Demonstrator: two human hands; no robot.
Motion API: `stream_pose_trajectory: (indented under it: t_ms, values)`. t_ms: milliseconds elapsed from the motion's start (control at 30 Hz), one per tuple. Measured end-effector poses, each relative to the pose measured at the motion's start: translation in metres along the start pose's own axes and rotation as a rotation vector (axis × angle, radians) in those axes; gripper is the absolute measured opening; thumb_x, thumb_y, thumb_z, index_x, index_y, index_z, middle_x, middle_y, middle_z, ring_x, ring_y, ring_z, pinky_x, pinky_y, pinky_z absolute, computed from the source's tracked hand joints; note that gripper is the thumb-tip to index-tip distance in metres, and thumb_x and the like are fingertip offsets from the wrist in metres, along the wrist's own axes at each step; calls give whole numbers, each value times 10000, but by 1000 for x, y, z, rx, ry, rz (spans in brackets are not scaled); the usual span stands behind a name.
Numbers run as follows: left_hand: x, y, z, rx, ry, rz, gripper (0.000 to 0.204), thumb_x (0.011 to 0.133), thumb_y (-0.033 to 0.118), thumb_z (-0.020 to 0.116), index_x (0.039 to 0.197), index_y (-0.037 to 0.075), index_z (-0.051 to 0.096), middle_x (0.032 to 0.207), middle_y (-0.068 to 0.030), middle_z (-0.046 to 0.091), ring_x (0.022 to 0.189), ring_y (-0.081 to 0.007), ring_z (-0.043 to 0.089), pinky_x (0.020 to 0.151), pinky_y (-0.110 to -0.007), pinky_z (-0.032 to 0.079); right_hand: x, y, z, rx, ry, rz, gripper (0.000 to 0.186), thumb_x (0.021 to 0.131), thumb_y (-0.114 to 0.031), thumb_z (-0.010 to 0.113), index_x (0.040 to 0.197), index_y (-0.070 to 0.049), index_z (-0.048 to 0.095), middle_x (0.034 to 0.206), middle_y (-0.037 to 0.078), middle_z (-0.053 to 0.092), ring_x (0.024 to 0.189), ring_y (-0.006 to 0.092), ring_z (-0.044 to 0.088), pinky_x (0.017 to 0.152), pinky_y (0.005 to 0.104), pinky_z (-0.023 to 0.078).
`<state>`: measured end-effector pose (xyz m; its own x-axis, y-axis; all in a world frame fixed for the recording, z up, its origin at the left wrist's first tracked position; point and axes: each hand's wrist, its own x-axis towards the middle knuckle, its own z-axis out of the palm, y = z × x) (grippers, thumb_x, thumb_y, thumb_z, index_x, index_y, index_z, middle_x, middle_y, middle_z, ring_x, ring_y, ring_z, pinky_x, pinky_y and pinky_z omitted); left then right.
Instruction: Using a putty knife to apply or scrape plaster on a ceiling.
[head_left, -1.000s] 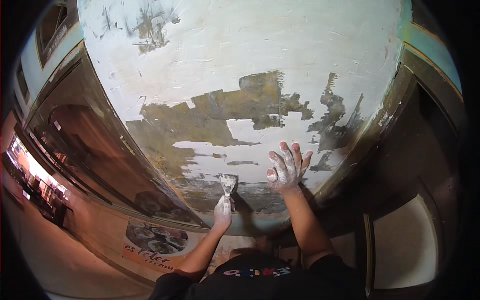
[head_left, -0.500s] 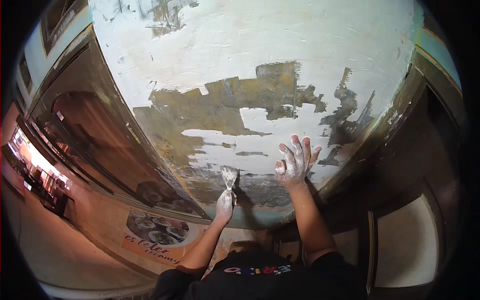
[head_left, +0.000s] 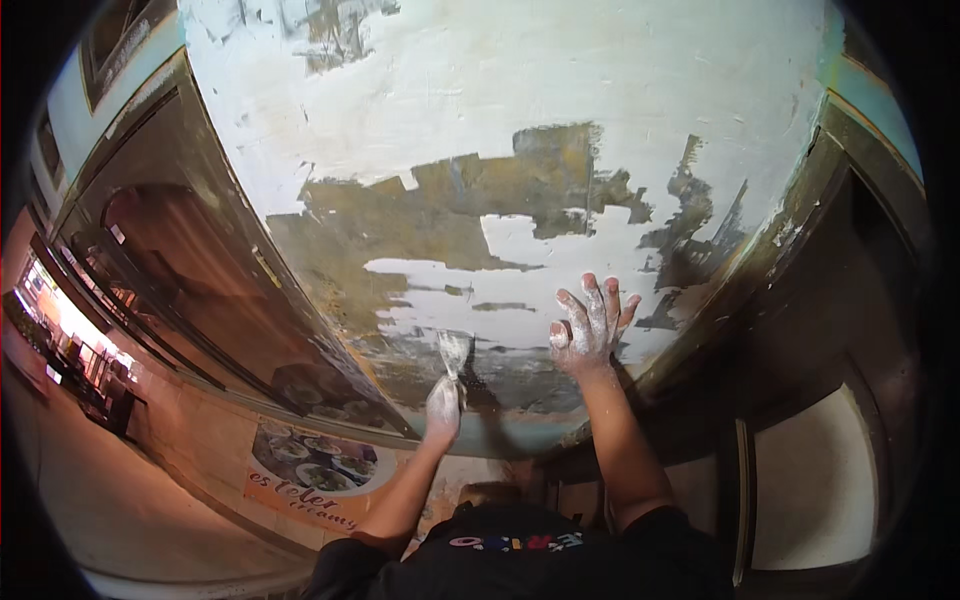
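My left hand [head_left: 442, 408], whitened with powder, is closed round the handle of a putty knife [head_left: 454, 354]. The knife's flared blade, smeared white, points up against the lower part of a wall [head_left: 500, 60]. To its right, my right hand [head_left: 588, 330] has its fingers spread, lying against the wall on a smooth white patch; white filler coats the fingers and knuckles. Around both hands the surface is a patchwork of white filler and bare olive-brown areas [head_left: 400, 225], with ragged streaks between them.
Brown wooden frames border the wall, with a dark glazed panel [head_left: 200, 260] on the left and a shadowed opening [head_left: 830, 270] on the right. A printed banner with food pictures [head_left: 315, 475] lies low on the left. A pale panel [head_left: 815, 485] stands at lower right.
My left hand and the putty knife have shifted slightly to the left along the wall. My right hand stays nearly where it was.
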<state>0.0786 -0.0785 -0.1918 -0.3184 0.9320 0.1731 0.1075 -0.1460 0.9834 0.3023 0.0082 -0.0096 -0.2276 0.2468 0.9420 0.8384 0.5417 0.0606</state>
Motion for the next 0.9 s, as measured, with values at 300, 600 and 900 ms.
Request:
stream_pose_trajectory:
  t_ms: [300,600,900]
  values:
    - [21,63,-8,-23,6,113,335,977,310,369,847,38,516,673,-17,481,599,-106,462,560,-275,399,-1,2,4,-28,13,28,300,789,-328,520,1045,-239,647,1345,47,464,1350,281,267,1101,549,24]
    - [10,59,30,-118,-29,-12,378,972,389,384,873,52,523,661,-12,485,571,-94,436,524,-270,375,-9,6,1,-44,7,25,344,779,-414,531,1042,-228,650,1341,63,462,1333,293,284,1090,565,40]
    - [-16,-47,10,-42,-64,-24,395,970,376,340,833,50,515,643,-51,493,603,-142,483,590,-306,411,-3,-5,3,1,12,-22,376,797,-451,515,1069,-220,635,1359,67,444,1350,296,253,1086,567,30]
